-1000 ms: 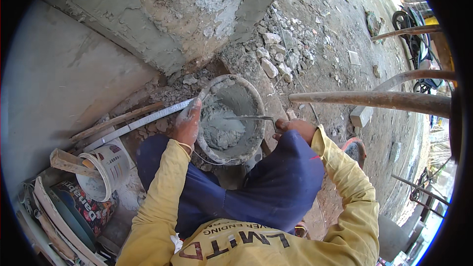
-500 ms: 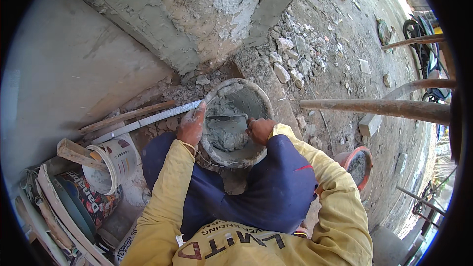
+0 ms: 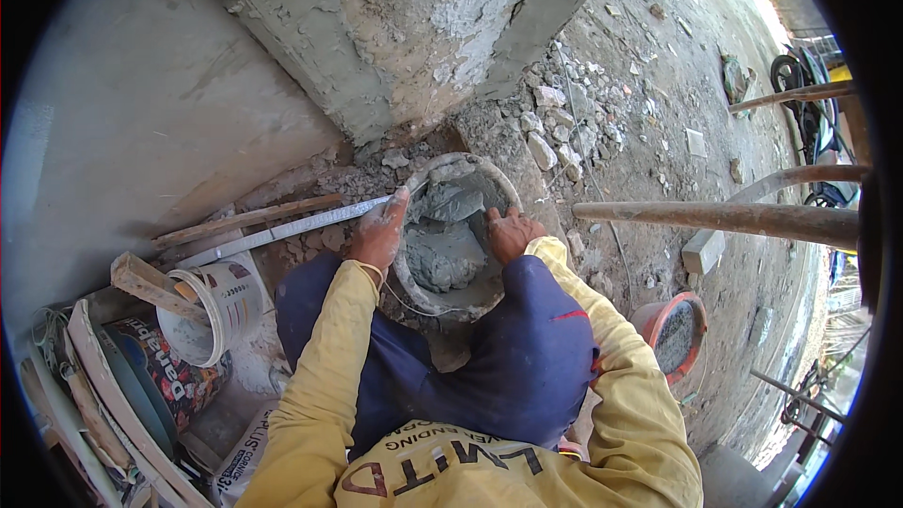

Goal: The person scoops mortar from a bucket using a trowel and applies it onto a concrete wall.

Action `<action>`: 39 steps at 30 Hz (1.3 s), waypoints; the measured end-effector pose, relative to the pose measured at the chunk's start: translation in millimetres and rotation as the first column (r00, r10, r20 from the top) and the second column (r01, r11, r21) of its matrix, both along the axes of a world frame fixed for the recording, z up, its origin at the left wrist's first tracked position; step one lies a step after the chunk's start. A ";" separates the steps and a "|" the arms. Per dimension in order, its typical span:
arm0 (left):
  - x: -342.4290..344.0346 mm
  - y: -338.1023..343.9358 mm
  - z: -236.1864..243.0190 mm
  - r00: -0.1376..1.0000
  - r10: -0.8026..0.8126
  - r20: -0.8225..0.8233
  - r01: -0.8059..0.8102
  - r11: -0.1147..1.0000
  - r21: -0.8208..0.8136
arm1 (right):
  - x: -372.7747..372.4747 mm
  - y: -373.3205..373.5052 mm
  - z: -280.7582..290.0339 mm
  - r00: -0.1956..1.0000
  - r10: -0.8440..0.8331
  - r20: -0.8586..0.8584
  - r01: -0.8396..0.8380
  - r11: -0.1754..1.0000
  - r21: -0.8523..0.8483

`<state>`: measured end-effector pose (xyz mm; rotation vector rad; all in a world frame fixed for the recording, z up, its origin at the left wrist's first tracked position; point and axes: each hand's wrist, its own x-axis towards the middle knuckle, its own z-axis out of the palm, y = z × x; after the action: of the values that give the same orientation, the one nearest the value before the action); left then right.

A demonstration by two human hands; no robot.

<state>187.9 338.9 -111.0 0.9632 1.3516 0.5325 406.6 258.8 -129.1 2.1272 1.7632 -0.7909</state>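
A bucket (image 3: 406, 284) of wet grey mortar (image 3: 442, 254) stands between my knees, its rim crusted with dried mortar. My left hand (image 3: 379, 230) is closed on the bucket's left rim. On the other side, my right hand (image 3: 513, 231) reaches over the right rim, fingers closed round a trowel; the handle is hidden in the hand. The trowel's blade (image 3: 453, 204), coated in mortar, lies inside the bucket near its far wall. A thin wire handle (image 3: 414, 309) hangs along the bucket's near side.
Ahead rises a partly plastered column (image 3: 414, 28). A metal straightedge (image 3: 282, 230) and a wooden strip (image 3: 249, 218) lie left. A white pail (image 3: 221, 320) stands beside them, a red-rimmed bucket (image 3: 696, 320) at right. Poles (image 3: 715, 216) jut in; rubble (image 3: 555, 127) lies beyond.
The trowel has shifted toward the bucket's far side and its blade has turned, now showing a broad mortar-covered face. My right hand has moved slightly right; my left hand stays on the rim.
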 end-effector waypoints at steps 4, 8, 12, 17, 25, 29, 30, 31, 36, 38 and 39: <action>-6.4 6.0 -9.0 1.000 -0.011 0.003 0.011 1.000 0.008 | 9.9 -8.0 -9.6 0.998 -0.037 0.051 0.027 0.983 0.181; -6.4 13.9 -1.0 0.997 -0.027 -0.077 0.029 0.999 0.019 | 26.7 -13.2 -26.2 0.995 0.086 0.051 -0.099 0.919 0.382; -14.1 19.6 -7.3 0.998 0.054 -0.016 -0.054 0.998 0.016 | 42.5 -17.5 -0.9 0.975 0.215 -0.049 -0.178 0.899 0.401; -13.0 19.8 -6.7 0.980 -0.010 -0.201 0.025 0.997 0.071 | 76.9 -36.7 72.4 0.972 0.232 -0.039 -0.170 0.807 0.565; -38.8 11.9 -53.5 0.910 -0.115 -0.398 0.182 0.974 0.134 | 115.4 2.8 238.9 0.984 0.121 -0.133 0.052 0.518 0.854; -25.5 6.9 -23.6 0.907 -0.171 -0.384 0.227 0.968 0.105 | 143.6 48.1 285.4 0.941 0.148 -0.305 0.234 0.368 0.900; -24.3 8.1 -19.8 0.909 -0.177 -0.378 0.228 0.969 0.095 | 158.3 64.1 280.2 0.875 0.144 -0.462 0.375 0.400 0.836; -27.4 9.1 -23.2 0.910 -0.163 -0.381 0.219 0.970 0.107 | 162.0 75.8 287.8 0.873 0.159 -0.461 0.373 0.393 0.841; -21.7 5.9 -9.7 0.885 -0.181 -0.429 0.231 0.971 0.066 | 181.0 116.7 304.2 0.837 0.166 -0.521 0.358 0.555 0.751; -20.3 5.6 -3.4 0.889 -0.207 -0.408 0.249 0.967 0.050 | 186.9 125.3 305.1 0.830 0.134 -0.541 0.372 0.591 0.716; -20.2 5.3 0.6 0.889 -0.201 -0.412 0.243 0.969 0.051 | 190.0 129.0 304.7 0.846 0.128 -0.517 0.358 0.582 0.730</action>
<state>167.8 344.2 -110.4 1.3478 1.5632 0.2317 596.7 387.7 175.6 2.8136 2.7037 -0.7044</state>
